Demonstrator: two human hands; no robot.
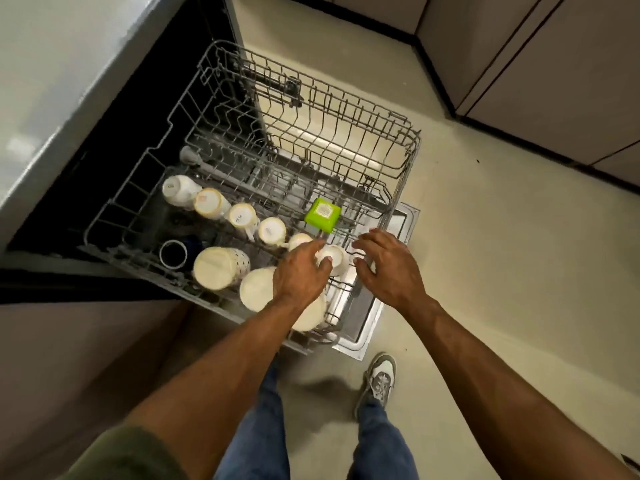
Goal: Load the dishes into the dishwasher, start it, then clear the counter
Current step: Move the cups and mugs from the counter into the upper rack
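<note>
Several mugs point(242, 216) already stand upside down in your pulled-out rack point(408, 157), lined up to the left of the green tub point(322, 215), so loading looks well under way. The rack beyond the tub is bare wire. By my reading, starting the dishwasher point(138, 150) and the clearing up are still to do. Your left hand point(299, 271) curls round a small white cup point(334, 256) just nearer you than the tub. Your right hand point(384, 261), fingers spread and holding nothing, hovers near-right of the tub; I cannot tell if it touches the wire.

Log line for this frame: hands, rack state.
phase: loading | left hand: grips small white cup in grey wire rack | right hand: open, over rack's edge | green square container: in rack
</note>
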